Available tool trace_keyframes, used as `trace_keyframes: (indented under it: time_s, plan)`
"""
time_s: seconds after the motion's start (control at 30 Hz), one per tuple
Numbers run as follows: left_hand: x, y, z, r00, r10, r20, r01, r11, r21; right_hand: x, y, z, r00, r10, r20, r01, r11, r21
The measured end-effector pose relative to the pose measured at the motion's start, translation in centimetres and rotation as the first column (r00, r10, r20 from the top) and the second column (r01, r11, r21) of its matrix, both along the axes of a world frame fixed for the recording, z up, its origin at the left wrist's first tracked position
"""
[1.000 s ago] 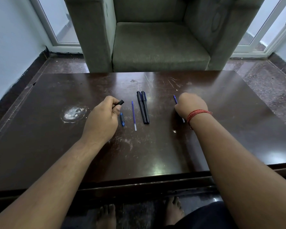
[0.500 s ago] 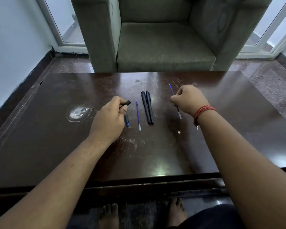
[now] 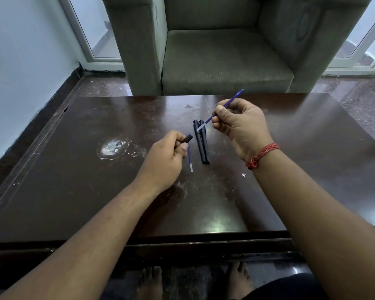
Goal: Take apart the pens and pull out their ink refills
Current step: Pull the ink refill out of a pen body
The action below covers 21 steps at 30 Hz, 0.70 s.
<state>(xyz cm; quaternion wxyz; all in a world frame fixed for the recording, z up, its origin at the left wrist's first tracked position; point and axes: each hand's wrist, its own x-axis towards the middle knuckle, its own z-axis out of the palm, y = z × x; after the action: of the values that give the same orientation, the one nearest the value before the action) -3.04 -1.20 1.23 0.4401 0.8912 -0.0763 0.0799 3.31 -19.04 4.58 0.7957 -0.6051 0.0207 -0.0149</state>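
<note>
Surface (image 3: 78, 191) is the dark wooden top, with a grey armchair (image 3: 221, 57) behind it at 12 o'clock and a white scuff patch (image 3: 113, 147) at 9 o'clock from centre. At centre you've got two black pens (image 3: 201, 144) lying side by side and touching, long axis running 12 to 6; from here they look whole, so I'd count both as not yet opened. Just beside them at 9 o'clock, one blue refill (image 3: 189, 156) lies loose on the surface, parallel to the pens, so one extraction looks done. Your right hand (image 3: 243, 126), at 1 o'clock from the pens, has its grip closed on a second blue refill (image 3: 223, 109), pinched between thumb and fingers and held up off the surface, tip aimed toward 1 o'clock, pale tail end hanging over the tops of the pens. Your left hand (image 3: 165, 156), at 8 o'clock from the pens, has its grip curled round a short black pen piece (image 3: 188, 139); only its end shows, so can't tell whether it's a cap or a barrel section. My read: roughly halfway, with two refills out, two pens left, and both held parts still to be set down.
</note>
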Motion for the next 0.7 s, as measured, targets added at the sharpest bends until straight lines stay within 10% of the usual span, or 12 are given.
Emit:
trace_keyframes:
  time_s: [0.53,0.7]
  plan:
    - [0.0,0.0,0.2,0.999,-0.006,0.046,0.006,1.0,0.006,-0.7,0.7,-0.2,0.996,0.079,0.03,-0.077,0.996,-0.054]
    - [0.0,0.0,0.1,0.997,-0.012,0.07,0.011,1.0,0.01,-1.0,1.5,-0.9,0.985,0.171,0.037,-0.152,0.941,-0.302]
